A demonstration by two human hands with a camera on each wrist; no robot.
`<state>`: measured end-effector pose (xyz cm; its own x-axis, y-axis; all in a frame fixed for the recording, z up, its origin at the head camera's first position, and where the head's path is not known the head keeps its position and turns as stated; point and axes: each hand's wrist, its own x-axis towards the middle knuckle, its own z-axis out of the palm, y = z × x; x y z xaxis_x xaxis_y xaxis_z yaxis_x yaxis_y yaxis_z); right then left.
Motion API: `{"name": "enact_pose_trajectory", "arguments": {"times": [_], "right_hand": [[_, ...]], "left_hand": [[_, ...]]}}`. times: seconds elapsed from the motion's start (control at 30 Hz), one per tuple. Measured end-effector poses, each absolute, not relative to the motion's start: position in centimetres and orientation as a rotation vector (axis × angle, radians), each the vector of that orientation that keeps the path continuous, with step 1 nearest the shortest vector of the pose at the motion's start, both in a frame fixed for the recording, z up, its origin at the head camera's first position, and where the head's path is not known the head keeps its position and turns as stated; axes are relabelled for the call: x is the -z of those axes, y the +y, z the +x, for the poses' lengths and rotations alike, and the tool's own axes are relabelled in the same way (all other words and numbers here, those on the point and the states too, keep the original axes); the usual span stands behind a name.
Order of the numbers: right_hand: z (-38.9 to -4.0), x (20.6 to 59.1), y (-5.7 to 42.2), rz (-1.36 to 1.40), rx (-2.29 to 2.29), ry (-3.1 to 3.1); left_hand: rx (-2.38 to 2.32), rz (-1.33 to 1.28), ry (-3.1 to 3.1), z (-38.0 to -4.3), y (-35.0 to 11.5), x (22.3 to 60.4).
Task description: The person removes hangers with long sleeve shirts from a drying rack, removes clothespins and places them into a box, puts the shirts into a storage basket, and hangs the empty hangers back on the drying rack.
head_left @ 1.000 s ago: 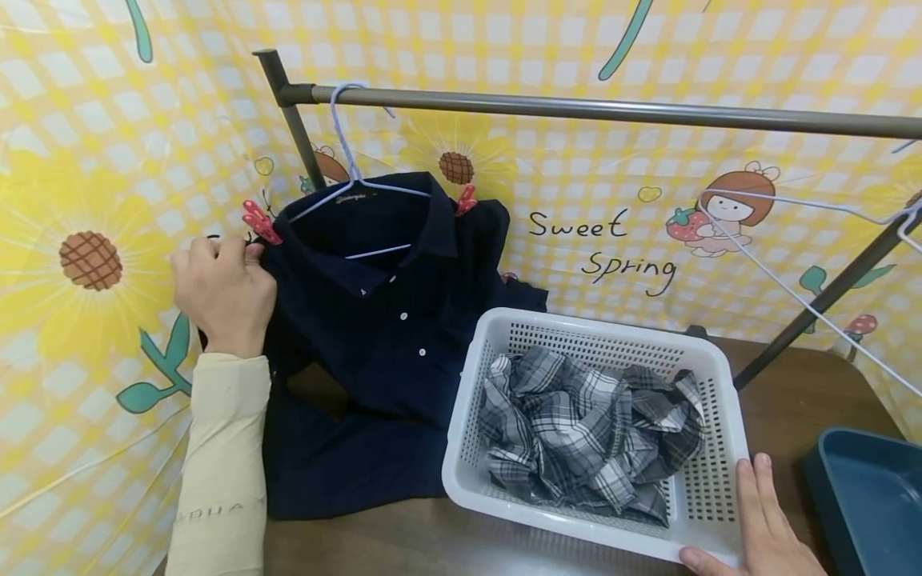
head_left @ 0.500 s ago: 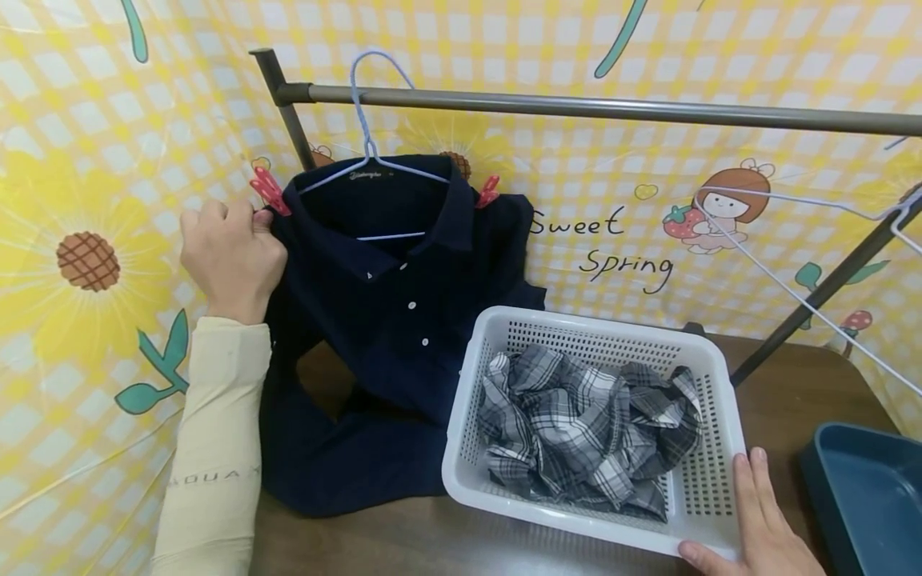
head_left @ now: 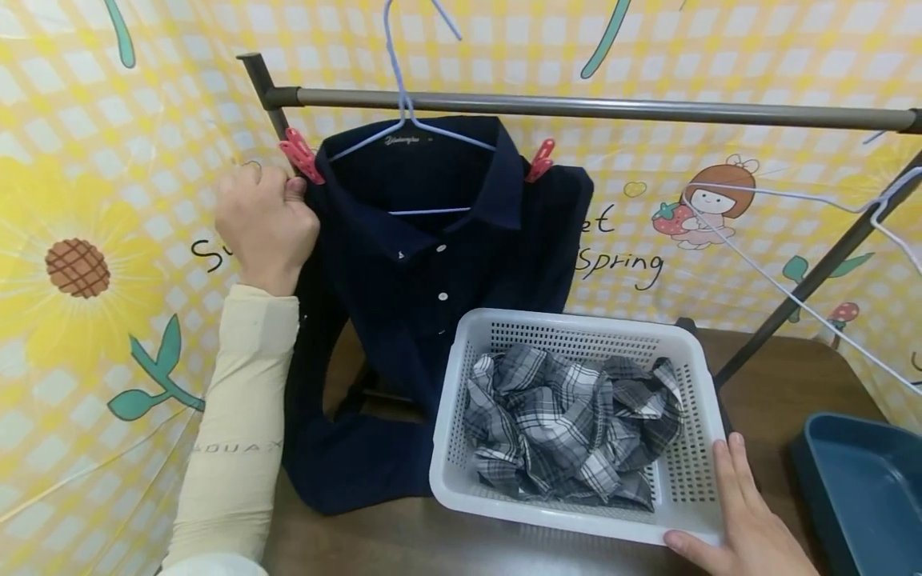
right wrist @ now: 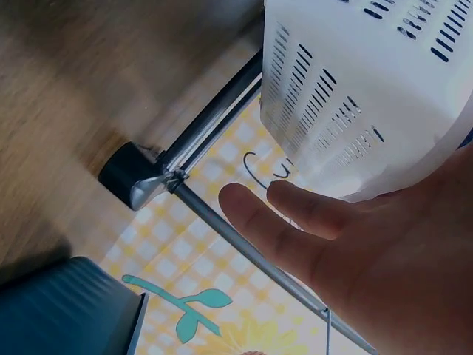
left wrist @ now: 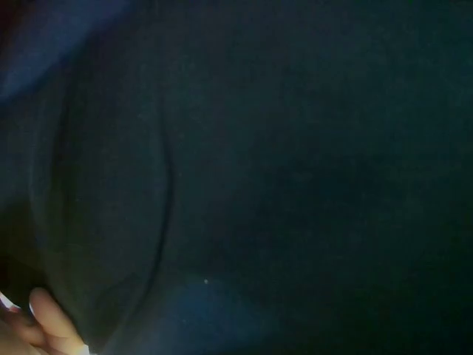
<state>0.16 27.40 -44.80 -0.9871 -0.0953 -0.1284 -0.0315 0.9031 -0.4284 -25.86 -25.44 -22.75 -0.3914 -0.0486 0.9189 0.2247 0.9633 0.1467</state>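
Note:
A navy collared shirt (head_left: 389,288) with white buttons hangs on a pale blue wire hanger (head_left: 370,139). The hanger's hook stands above the rack's rail. Red clothespins (head_left: 301,156) sit at both shoulders. My left hand (head_left: 266,220), fingers curled, grips the shirt at its left shoulder, just below one clothespin. Dark cloth (left wrist: 259,170) fills the left wrist view. A white perforated basket (head_left: 555,518) holds crumpled grey plaid cloth (head_left: 562,408). My right hand (head_left: 756,520) rests against the basket's front right corner, thumb on the front rim and straight fingers along the side.
A dark metal rail (head_left: 612,109) crosses the back, with a post (head_left: 814,280) at the right. Another wire hanger (head_left: 799,196) hangs there. A dark blue bin (head_left: 857,488) stands right of the basket on the brown table (head_left: 338,544). Patterned yellow fabric surrounds the table.
My left hand has raised the shirt and hanger and moved them rightward; the hook has come up off the rail. My right hand stays at the basket. The view has shifted slightly.

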Motion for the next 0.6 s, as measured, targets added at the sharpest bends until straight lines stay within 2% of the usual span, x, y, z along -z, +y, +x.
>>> {"name": "enact_pose_trajectory", "arguments": {"times": [0.23, 0.6], "right_hand": [[-0.4, 44.5, 25.9, -0.15, 0.695, 2.893], [-0.7, 43.4, 23.1, -0.212, 0.663, 2.906]], "left_hand": [[0.27, -0.243, -1.955, -26.8, -22.2, 22.6], [0.354, -0.258, -2.038, -26.3, -15.5, 22.6]]}}
